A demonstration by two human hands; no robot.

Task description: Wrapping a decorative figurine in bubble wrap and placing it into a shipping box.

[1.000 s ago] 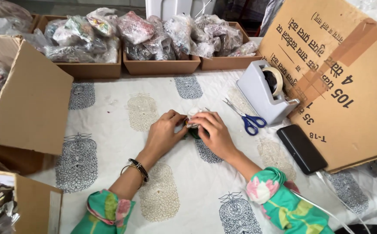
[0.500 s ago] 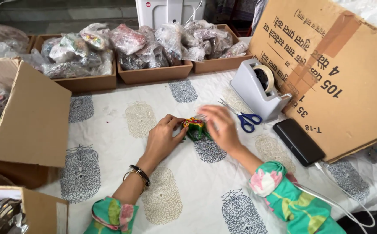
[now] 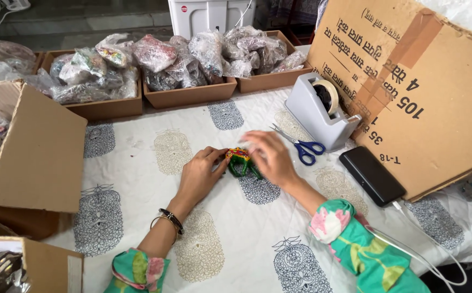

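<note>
Head view: left hand (image 3: 199, 176) pinches a small green-and-orange toy (image 3: 239, 160) with closed fingers; right hand (image 3: 268, 157), blurred, fingers curled over the toy's other side, grip unclear. Toy sits mid-desk (image 3: 138, 157), blue-handled scissors (image 3: 301, 145) just right of it, tape dispenser (image 3: 325, 111) beyond those, open cloth in front, cardboard box (image 3: 35, 157) well left.

Left hand (image 3: 200, 176) and right hand (image 3: 268, 157) are gripping small green-orange toy (image 3: 239, 160) over printed cloth (image 3: 138, 163), scissors (image 3: 301, 146) lying nearby.
</note>
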